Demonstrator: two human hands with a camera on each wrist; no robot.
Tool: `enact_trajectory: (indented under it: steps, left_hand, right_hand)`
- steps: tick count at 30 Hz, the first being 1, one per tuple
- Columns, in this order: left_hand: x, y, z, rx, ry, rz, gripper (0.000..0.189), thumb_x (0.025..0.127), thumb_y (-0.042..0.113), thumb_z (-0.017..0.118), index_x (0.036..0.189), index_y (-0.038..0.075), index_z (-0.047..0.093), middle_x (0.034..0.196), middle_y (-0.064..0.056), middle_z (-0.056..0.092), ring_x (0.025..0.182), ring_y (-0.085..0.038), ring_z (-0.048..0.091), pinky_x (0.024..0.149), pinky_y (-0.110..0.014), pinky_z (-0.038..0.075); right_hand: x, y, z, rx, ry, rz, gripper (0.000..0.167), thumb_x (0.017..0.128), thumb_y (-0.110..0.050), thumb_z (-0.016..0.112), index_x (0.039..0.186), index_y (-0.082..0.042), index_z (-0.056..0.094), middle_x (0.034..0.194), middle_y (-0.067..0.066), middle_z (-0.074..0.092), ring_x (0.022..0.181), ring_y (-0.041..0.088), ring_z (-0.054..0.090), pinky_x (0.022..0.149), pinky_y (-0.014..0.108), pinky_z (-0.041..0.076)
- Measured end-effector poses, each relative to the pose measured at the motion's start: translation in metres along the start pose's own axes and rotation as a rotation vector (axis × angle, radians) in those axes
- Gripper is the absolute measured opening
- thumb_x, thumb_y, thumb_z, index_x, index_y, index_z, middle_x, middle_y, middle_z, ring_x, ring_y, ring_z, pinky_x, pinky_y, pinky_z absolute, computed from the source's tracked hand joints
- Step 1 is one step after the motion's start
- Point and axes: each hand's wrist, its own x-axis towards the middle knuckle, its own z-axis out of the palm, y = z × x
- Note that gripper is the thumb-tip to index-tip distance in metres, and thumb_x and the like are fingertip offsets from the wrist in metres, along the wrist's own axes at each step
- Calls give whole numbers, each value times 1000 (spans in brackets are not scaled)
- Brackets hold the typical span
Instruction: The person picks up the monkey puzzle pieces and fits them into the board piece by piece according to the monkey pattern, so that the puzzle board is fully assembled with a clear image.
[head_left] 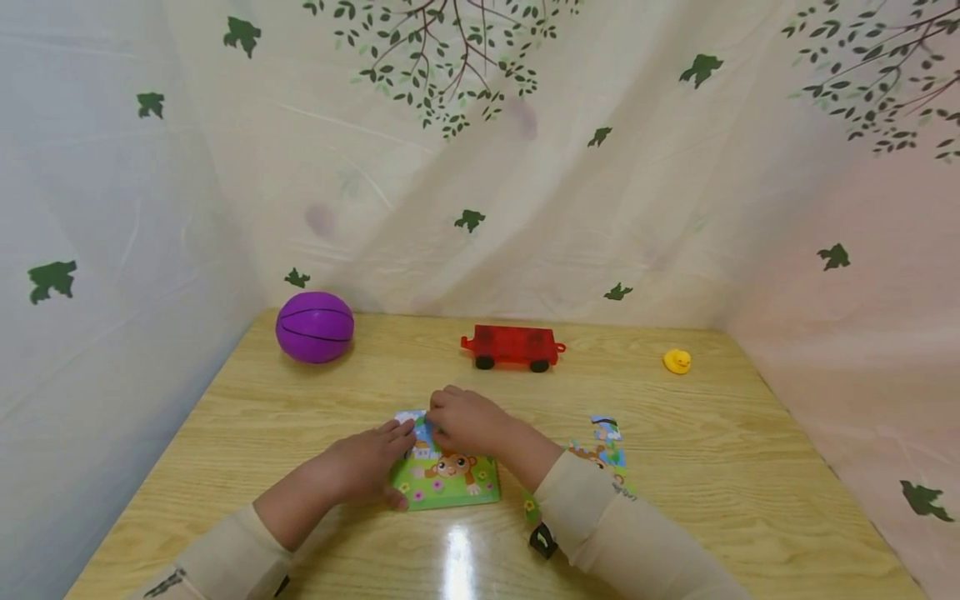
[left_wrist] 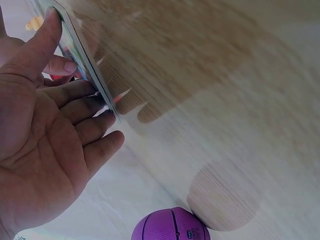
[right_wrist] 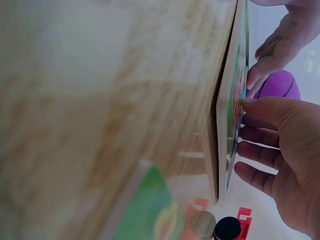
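A jigsaw puzzle board [head_left: 450, 500] with a cartoon monkey on a green field lies at the middle of the table. My left hand [head_left: 367, 462] rests on its left side, thumb near the lower left corner and fingers stretched over the edge. On the upper part of the puzzle is my right hand [head_left: 468, 425], coming across from the right. In the right wrist view its thumb and fingertips [right_wrist: 246, 150] touch the puzzle's face, the fingers slightly bent. No piece shows between them. Loose puzzle pieces [head_left: 613, 454] lie to the right, partly hidden by the right forearm.
At the back of the table stand a purple ball [head_left: 315, 327] on the left, a red toy wagon [head_left: 514, 347] in the middle and a yellow rubber duck [head_left: 677, 362] on the right. A cloth with printed leaves [head_left: 420, 233] hangs behind the wooden table [head_left: 247, 433].
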Motion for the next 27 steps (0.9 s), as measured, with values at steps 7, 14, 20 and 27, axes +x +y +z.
enact_trajectory:
  steps: [7,14,20,27]
  left_hand:
    - [1,0,1,-6,-3,2,93,77,47,80,149,4,40,160,-12,30,147,-35,27,116,-53,33]
    - [1,0,1,-9,-5,1,93,77,46,80,149,4,40,160,-12,31,147,-36,28,115,-54,33]
    - [3,0,3,12,18,7,95,74,47,82,148,4,41,158,-13,33,146,-36,30,116,-53,33]
    - [5,-1,4,11,77,62,98,70,45,85,148,5,40,155,-18,36,143,-38,34,114,-54,36]
  right_hand:
    - [0,-2,2,5,-3,7,28,101,-29,55,121,-16,69,115,-2,60,99,14,52,90,23,50]
    - [-4,2,-1,190,-38,66,33,100,-29,55,129,-14,64,119,-2,62,108,13,56,99,25,49]
    - [-23,19,-1,314,4,103,34,100,-29,58,130,-14,62,123,-1,61,116,16,55,103,32,48]
    - [-57,51,-3,265,50,192,34,98,-29,61,127,-11,64,125,4,62,120,23,55,104,39,48]
